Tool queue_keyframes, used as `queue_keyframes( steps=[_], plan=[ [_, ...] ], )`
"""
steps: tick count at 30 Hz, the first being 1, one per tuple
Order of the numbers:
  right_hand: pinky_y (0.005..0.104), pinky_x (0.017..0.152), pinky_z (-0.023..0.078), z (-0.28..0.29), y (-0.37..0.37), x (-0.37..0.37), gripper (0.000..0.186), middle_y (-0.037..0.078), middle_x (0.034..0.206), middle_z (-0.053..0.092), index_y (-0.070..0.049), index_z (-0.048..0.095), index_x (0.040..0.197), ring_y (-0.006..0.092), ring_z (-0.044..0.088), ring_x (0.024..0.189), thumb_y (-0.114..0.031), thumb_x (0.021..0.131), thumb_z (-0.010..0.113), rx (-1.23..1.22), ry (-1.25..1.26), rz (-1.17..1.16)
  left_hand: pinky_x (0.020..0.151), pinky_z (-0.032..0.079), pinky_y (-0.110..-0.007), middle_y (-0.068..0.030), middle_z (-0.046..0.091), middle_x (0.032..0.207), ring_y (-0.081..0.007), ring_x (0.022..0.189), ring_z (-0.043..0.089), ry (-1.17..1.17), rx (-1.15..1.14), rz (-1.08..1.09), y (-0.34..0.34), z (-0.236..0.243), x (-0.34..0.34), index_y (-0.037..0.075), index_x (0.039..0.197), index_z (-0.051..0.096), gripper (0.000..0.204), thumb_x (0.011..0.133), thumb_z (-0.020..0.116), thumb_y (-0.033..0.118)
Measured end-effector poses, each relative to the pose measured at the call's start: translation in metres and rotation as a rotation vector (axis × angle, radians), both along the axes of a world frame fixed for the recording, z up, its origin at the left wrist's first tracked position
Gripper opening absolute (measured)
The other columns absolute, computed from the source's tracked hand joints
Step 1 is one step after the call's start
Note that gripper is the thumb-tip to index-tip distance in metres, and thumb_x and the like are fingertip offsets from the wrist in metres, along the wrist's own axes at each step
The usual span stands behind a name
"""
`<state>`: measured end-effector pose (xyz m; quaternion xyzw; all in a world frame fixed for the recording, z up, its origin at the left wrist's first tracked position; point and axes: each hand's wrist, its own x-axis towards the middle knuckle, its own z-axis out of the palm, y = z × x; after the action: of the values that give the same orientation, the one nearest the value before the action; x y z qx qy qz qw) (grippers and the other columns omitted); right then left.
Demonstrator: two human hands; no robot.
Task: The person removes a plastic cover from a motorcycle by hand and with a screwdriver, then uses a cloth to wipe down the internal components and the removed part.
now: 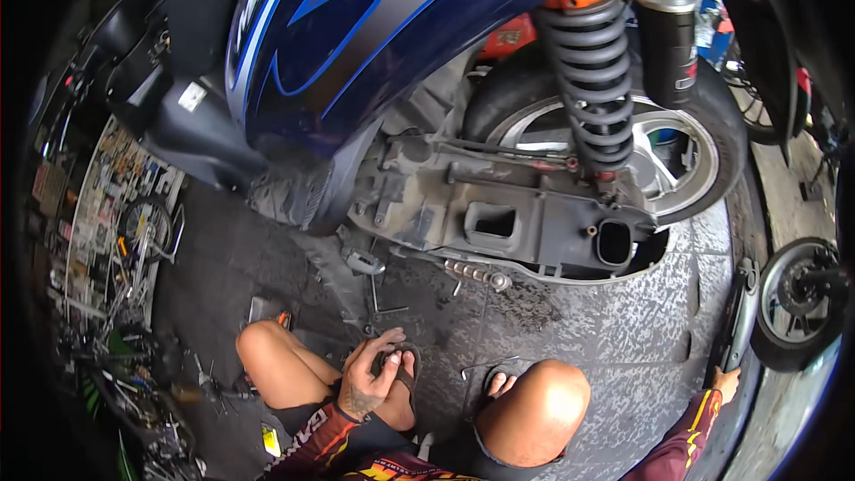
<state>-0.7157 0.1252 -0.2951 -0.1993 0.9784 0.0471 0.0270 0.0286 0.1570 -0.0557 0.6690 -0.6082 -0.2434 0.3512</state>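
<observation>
My left hand (pixel 364 381) hovers over my left foot, fingers loosely bent and thumb apart. The dark patch between thumb and fingers looks like the sandal (pixel 405 374) behind; I see nothing held. Far to the right, my right hand (pixel 726 384) has its fingers around the lower end of a long grey and black part (pixel 741 316) with a rounded top end. In front of me is a blue scooter (pixel 356 53) with its dusty engine side case (pixel 427 200) exposed. A grey coil spring shock (pixel 592 80) stands above that case, beside the rear wheel (pixel 708 187).
On the dark tiled floor lie a socket bar (pixel 476 273), an L-shaped wrench (pixel 378 298) and a thin hooked tool (pixel 488 365). A grey tool (pixel 365 261) rests near the case. At right is a loose wheel (pixel 793 298); more bikes (pixel 147 223) stand left.
</observation>
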Motion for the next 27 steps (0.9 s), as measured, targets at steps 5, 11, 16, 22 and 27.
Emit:
queue_keyframes(
  steps=[5,11,16,22,27],
  plan=[
    [0.0475,0.081,0.055,-0.082,-0.015,-0.014,0.046,0.015,0.125,0.059,-0.017,0.044,0.137,0.0355,0.066,0.102,-0.021,0.091,0.051,-0.210,0.427,0.069,0.081,0.051,-0.028,-0.0129,0.066,0.112,-0.0193,0.092,0.065,0.012,-0.002,0.020,0.004,0.003,-0.007,0.000,0.123,0.061,0.033,0.090,0.059,0.005],
    [0.0450,0.088,0.049,-0.064,0.008,0.112,0.037,0.024,0.111,0.064,-0.007,0.060,0.123,0.0409,0.062,0.100,-0.016,0.088,0.060,-0.647,-0.162,0.616,0.077,0.053,-0.032,-0.0137,0.066,0.096,-0.0229,0.088,0.066,-0.115,-0.284,-0.118,-0.003,0.032,-0.014,-0.003,0.104,0.068,0.019,0.087,0.059,0.001],
    [0.0409,0.064,0.051,0.052,0.004,0.301,0.026,0.016,0.068,0.064,-0.010,0.066,0.108,0.0331,0.065,0.064,-0.021,0.085,0.066,-0.104,-0.801,1.019,0.084,0.051,-0.036,-0.0157,0.067,0.097,-0.0301,0.091,0.066,-0.393,-0.347,-0.093,-0.017,0.105,0.048,-0.002,0.104,0.067,0.021,0.086,0.058,0.005],
    [0.0431,0.061,0.050,0.167,-0.040,0.383,0.015,0.019,0.069,0.062,-0.004,0.063,0.096,0.0397,0.063,0.066,-0.018,0.090,0.064,-0.216,-0.839,1.468,0.081,0.050,-0.034,-0.0151,0.067,0.095,-0.0233,0.089,0.066,-0.204,-0.254,-0.218,-0.009,0.151,0.083,-0.003,0.106,0.067,0.023,0.085,0.062,0.008],
    [0.0428,0.065,0.051,0.273,-0.062,0.406,0.010,0.019,0.077,0.064,-0.005,0.062,0.098,0.0386,0.064,0.072,-0.011,0.090,0.062,-0.481,-0.701,1.709,0.076,0.051,-0.034,-0.0132,0.069,0.090,-0.0265,0.084,0.067,0.075,-0.151,-0.491,0.026,0.109,0.065,-0.001,0.102,0.068,0.022,0.084,0.066,0.011]
  ],
)
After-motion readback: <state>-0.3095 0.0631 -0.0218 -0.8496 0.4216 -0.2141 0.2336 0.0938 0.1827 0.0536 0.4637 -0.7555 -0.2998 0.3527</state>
